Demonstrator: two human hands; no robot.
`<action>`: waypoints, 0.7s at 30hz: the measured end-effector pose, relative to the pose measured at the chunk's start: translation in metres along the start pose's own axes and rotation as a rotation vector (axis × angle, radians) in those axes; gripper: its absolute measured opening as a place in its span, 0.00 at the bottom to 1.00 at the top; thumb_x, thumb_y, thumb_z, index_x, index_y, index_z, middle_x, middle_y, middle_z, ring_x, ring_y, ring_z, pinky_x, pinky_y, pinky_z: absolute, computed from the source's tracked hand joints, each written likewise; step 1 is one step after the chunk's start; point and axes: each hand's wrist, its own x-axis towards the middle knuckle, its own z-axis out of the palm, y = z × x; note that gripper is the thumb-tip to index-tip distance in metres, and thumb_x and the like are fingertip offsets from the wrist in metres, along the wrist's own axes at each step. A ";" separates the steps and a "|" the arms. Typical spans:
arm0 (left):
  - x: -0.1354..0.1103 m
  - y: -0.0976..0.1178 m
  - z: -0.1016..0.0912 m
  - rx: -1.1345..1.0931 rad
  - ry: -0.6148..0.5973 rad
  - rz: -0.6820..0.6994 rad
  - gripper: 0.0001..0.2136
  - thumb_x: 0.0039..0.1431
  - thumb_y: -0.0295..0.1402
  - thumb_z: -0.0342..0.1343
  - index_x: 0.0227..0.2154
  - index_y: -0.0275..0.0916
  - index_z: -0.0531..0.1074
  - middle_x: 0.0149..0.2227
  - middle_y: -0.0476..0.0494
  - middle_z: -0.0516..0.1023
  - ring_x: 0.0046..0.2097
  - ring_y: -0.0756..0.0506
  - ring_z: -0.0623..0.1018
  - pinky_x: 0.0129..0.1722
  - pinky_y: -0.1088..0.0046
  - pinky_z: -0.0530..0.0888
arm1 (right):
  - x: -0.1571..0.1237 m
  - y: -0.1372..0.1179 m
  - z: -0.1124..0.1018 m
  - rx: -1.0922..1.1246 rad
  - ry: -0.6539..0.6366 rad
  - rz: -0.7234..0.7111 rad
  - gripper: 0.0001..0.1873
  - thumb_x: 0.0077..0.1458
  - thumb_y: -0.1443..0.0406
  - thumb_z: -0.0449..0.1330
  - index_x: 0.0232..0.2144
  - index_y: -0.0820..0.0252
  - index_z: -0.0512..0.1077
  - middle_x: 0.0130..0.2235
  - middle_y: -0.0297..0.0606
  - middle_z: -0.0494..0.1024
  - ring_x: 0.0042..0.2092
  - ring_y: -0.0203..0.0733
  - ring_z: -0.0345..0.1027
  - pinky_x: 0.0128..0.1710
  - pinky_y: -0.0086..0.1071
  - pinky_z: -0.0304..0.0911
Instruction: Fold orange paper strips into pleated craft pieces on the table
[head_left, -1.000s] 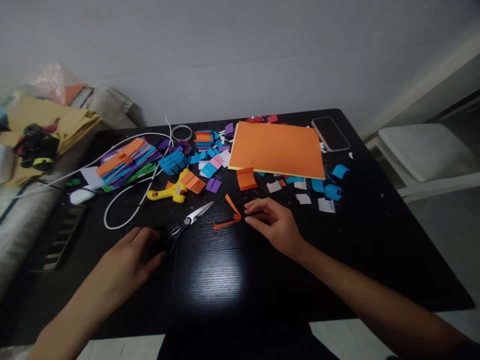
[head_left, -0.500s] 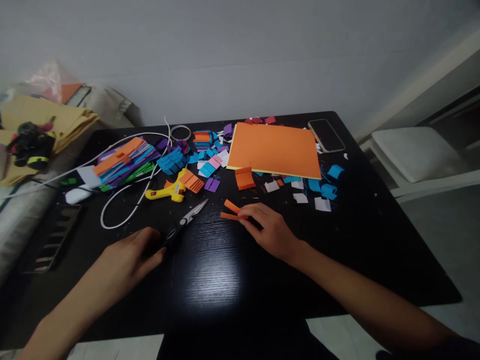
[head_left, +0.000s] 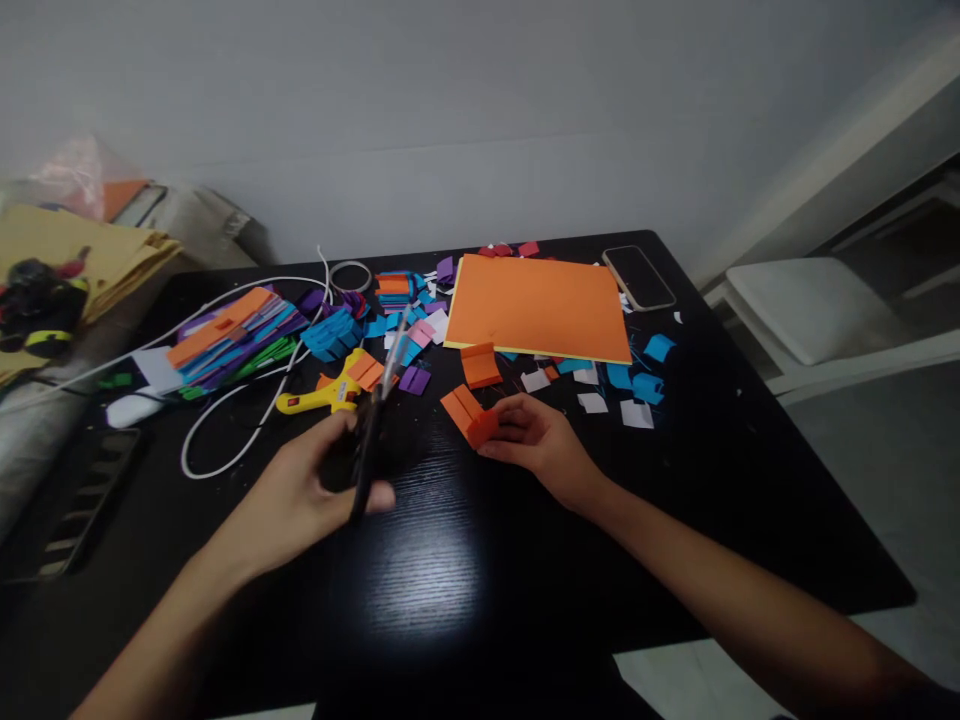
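In my left hand (head_left: 311,495) is a pair of scissors (head_left: 373,425) with black handles, raised off the table, blades pointing away from me and blurred. My right hand (head_left: 540,445) pinches a folded orange paper piece (head_left: 469,415) between thumb and fingers, so its flat face shows. The paper and the scissors are apart. Just beyond the held piece lies another folded orange paper (head_left: 480,367). A yellow glue gun (head_left: 319,395) rests beyond my left hand, beside a small orange folded stack (head_left: 369,370) and a purple paper piece (head_left: 415,380).
Orange sheets (head_left: 540,308) lie at the table's back, with blue and white scraps (head_left: 637,413) in front. A phone (head_left: 639,278) sits at the back right. On the left are a coiled white cable (head_left: 196,470), coloured paper stacks (head_left: 232,335) and a phone case (head_left: 90,510).
My left hand has lifted the scissors and swung them upright, moving right. My right hand has turned the orange paper from edge-on to face-on. The view has shifted slightly.
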 end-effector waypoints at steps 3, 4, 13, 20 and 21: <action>0.013 0.004 0.010 0.030 -0.114 -0.025 0.20 0.51 0.51 0.69 0.36 0.40 0.74 0.34 0.47 0.79 0.33 0.45 0.76 0.31 0.72 0.73 | 0.000 -0.002 0.000 0.028 0.001 0.005 0.22 0.41 0.66 0.80 0.37 0.55 0.75 0.41 0.33 0.85 0.44 0.43 0.82 0.56 0.46 0.76; 0.015 0.005 0.014 0.049 -0.105 -0.041 0.19 0.54 0.51 0.66 0.33 0.40 0.72 0.32 0.49 0.76 0.32 0.46 0.75 0.30 0.72 0.71 | 0.000 -0.002 0.000 0.034 0.000 0.004 0.22 0.41 0.66 0.80 0.37 0.55 0.75 0.41 0.33 0.85 0.44 0.43 0.83 0.56 0.45 0.77; 0.011 -0.009 0.033 0.152 0.008 0.036 0.19 0.60 0.51 0.61 0.25 0.42 0.66 0.23 0.52 0.68 0.24 0.49 0.68 0.24 0.73 0.65 | 0.002 -0.004 -0.003 0.137 0.047 0.041 0.21 0.47 0.65 0.78 0.39 0.54 0.72 0.36 0.32 0.85 0.38 0.43 0.83 0.43 0.41 0.83; 0.004 -0.014 0.015 0.340 -0.134 0.104 0.19 0.59 0.53 0.60 0.24 0.44 0.67 0.22 0.50 0.73 0.22 0.46 0.71 0.23 0.70 0.64 | 0.007 -0.007 -0.010 0.136 0.146 -0.009 0.23 0.48 0.66 0.77 0.41 0.54 0.70 0.37 0.32 0.86 0.40 0.39 0.84 0.41 0.32 0.81; 0.004 -0.015 0.014 0.352 -0.130 0.105 0.19 0.58 0.53 0.61 0.24 0.45 0.68 0.22 0.49 0.73 0.22 0.45 0.71 0.23 0.70 0.63 | 0.007 -0.008 -0.011 0.147 0.155 -0.006 0.23 0.48 0.66 0.78 0.41 0.55 0.71 0.36 0.31 0.86 0.40 0.39 0.84 0.40 0.31 0.81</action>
